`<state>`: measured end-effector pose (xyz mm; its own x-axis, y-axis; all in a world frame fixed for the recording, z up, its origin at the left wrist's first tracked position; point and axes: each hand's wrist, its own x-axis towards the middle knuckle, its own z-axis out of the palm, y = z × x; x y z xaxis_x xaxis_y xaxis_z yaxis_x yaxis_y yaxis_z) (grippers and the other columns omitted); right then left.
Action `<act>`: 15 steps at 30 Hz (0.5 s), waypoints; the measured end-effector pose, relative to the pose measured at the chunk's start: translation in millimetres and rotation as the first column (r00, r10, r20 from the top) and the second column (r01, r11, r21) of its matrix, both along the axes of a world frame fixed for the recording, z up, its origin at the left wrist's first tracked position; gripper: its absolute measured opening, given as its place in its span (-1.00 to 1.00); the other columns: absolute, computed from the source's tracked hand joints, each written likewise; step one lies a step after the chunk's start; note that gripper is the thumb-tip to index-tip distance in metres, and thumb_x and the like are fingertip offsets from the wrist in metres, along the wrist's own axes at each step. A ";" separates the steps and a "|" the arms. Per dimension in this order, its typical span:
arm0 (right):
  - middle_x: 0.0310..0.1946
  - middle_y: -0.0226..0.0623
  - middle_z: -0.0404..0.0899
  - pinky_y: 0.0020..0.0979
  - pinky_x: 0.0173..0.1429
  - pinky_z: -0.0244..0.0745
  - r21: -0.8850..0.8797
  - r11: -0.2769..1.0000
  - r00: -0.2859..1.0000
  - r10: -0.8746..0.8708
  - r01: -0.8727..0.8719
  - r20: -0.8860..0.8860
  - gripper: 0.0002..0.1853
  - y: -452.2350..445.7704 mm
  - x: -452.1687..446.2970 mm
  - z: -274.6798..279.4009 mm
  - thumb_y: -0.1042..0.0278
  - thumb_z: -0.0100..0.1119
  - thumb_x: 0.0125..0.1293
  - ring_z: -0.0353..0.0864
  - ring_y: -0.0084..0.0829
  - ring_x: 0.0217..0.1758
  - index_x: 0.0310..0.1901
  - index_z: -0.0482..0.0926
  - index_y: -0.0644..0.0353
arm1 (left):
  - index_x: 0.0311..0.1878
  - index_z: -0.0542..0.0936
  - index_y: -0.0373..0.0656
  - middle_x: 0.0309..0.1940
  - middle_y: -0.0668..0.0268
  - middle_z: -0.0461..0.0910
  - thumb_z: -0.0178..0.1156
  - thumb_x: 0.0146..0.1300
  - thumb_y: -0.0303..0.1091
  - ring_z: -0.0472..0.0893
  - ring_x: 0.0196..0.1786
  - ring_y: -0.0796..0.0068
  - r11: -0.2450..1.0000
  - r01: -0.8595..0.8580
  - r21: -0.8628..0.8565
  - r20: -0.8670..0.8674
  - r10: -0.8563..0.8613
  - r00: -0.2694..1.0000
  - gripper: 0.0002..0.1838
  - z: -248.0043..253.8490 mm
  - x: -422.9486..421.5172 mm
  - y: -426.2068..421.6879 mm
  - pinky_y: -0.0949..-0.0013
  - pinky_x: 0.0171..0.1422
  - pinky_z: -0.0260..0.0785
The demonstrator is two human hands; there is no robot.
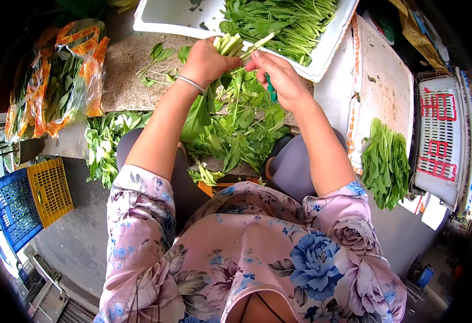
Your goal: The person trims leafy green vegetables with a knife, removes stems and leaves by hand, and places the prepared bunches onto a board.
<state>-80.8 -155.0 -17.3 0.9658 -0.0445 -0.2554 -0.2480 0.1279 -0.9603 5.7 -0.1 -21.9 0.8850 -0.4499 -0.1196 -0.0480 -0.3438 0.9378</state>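
White foam box (166, 17) holds leafy greens (284, 24) beyond the hands.

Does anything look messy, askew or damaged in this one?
Loose leaves lie scattered between the knees and onto the stone slab: untidy, though perhaps just trimmings. A bunch of greens on the right appears to overhang the foam board. I see no clear damage.

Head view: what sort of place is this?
Likely a vegetable stall or produce prep spot: greens packed in a white foam box, plastic bags of leafy greens and blue and yellow crates nearby.
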 end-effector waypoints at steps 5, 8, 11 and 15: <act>-0.53 -0.52 0.38 -0.69 -0.49 0.06 -0.015 1.000 0.999 -0.017 0.016 -0.039 -0.73 5.4 3.6 3.7 0.15 0.09 0.27 0.18 -0.75 -0.52 -0.16 0.54 0.18 | -0.22 0.55 -0.31 -0.38 0.28 0.60 0.39 -0.20 -0.51 0.55 -0.40 0.55 0.992 0.020 -0.126 -0.033 -0.024 0.999 -0.62 6.6 -6.1 -0.7 0.46 -0.28 0.42; -0.61 -0.68 0.22 -0.72 -0.56 -0.01 -0.147 0.988 0.998 0.028 -0.038 -0.064 -0.69 -1.7 4.6 2.6 0.06 0.06 0.27 0.10 -0.80 -0.60 -0.10 0.51 0.09 | -0.26 0.56 -0.30 -0.46 0.30 0.59 0.38 -0.18 -0.54 0.53 -0.48 0.55 0.987 0.031 -0.157 -0.087 -0.045 0.995 -0.67 1.4 -0.8 3.7 0.45 -0.39 0.41; -0.48 -0.54 0.47 -0.61 -0.33 0.26 -0.212 0.977 0.999 -0.005 -0.005 -0.047 -0.68 -1.9 5.6 -2.0 0.15 0.13 0.24 0.32 -0.73 -0.40 -0.07 0.57 0.16 | -0.35 0.57 -0.29 -0.58 0.31 0.55 0.39 -0.18 -0.53 0.48 -0.62 0.54 0.966 0.046 -0.253 -0.178 -0.093 0.980 -0.74 -7.8 4.0 5.6 0.42 -0.56 0.37; -0.31 -0.44 0.58 -0.49 -0.09 0.35 -0.303 0.953 1.000 0.023 -0.024 -0.005 -0.65 -3.9 4.5 -1.8 0.12 0.16 0.21 0.43 -0.63 -0.27 -0.07 0.58 0.17 | -0.38 0.57 -0.28 -0.57 0.32 0.55 0.38 -0.16 -0.53 0.48 -0.62 0.55 0.963 0.059 -0.264 -0.266 -0.131 0.955 -0.77 -5.7 5.0 9.5 0.45 -0.56 0.36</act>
